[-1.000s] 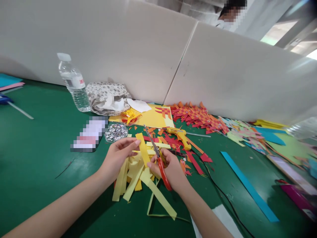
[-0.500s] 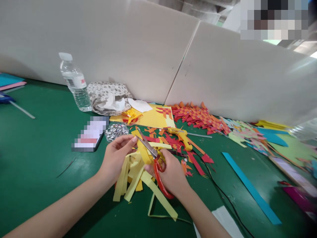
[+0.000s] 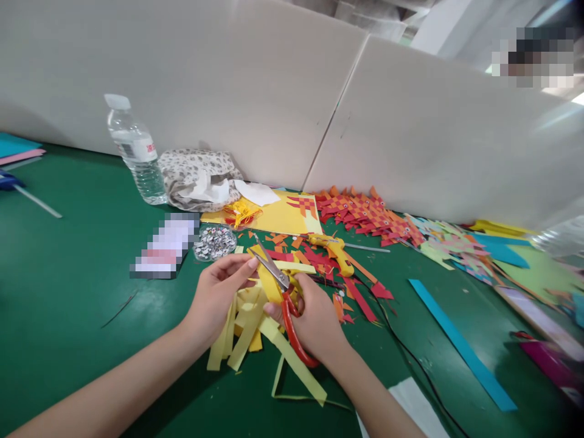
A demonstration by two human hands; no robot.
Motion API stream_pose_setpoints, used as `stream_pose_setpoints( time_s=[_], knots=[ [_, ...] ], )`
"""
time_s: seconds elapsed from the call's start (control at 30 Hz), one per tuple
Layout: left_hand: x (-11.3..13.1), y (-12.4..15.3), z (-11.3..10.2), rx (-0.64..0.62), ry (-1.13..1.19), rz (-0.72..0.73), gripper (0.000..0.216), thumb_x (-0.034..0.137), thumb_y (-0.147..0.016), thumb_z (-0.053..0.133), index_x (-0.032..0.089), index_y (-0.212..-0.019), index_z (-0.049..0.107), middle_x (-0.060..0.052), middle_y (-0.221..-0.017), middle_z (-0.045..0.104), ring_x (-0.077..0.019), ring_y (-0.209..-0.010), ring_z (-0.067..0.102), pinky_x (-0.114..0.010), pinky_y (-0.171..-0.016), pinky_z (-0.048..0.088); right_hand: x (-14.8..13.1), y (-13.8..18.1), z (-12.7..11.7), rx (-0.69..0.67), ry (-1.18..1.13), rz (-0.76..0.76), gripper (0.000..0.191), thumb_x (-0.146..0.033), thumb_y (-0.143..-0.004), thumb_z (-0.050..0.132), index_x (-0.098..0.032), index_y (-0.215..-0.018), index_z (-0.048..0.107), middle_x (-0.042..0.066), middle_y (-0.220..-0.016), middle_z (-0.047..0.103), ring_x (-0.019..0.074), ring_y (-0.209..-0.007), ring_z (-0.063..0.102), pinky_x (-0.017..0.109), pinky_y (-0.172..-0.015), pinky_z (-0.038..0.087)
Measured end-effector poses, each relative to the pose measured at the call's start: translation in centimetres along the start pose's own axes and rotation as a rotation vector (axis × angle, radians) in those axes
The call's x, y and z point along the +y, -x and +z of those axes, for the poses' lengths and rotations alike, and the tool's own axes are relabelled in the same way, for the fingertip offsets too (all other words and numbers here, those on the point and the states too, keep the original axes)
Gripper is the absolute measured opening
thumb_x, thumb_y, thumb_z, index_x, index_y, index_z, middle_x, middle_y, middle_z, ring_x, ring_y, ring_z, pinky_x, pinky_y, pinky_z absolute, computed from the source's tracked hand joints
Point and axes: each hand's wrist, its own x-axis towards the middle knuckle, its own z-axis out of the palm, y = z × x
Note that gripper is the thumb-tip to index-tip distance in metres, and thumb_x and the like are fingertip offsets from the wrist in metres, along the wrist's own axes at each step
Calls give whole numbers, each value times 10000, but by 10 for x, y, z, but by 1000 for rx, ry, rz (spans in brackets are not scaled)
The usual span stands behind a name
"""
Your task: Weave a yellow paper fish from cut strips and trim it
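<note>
Red-handled scissors (image 3: pixel 294 328) are in my right hand (image 3: pixel 319 319), their blades apart and pointing up and left across a yellow paper strip (image 3: pixel 270 285). My left hand (image 3: pixel 223 289) pinches the upper end of that strip between thumb and fingers, close to the blade tips. Some yellow paper also shows by the right-hand fingers, partly hidden by the scissors. Below both hands lies a loose pile of pale yellow paper strips (image 3: pixel 249 331) on the green table (image 3: pixel 159 377).
Beyond the hands lie a yellow glue gun (image 3: pixel 335 248), red and orange paper scraps (image 3: pixel 365 298), a bag of googly eyes (image 3: pixel 214 242) and woven paper fish (image 3: pixel 365 214). A water bottle (image 3: pixel 137 152) stands back left. A blue strip (image 3: pixel 460 340) lies right, past the black cord (image 3: pixel 406 347).
The left hand has shifted slightly right along with the strip's upper end, nearer the scissor blades. The right hand keeps nearly the same place. The view has moved a little.
</note>
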Motion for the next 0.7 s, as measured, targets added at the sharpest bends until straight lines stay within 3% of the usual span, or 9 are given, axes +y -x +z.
stream_pose_setpoints(
  time_s=[0.7],
  knots=[
    [-2, -3, -1, -11, 61, -66, 180, 293, -613, 780, 182, -731, 700, 28, -673, 665, -47, -559, 580, -138, -547, 488, 1, -1, 2, 88, -75, -78, 394, -446, -615, 666, -213, -591, 349, -65, -540, 384, 89, -498, 304, 202, -465, 279]
  ],
)
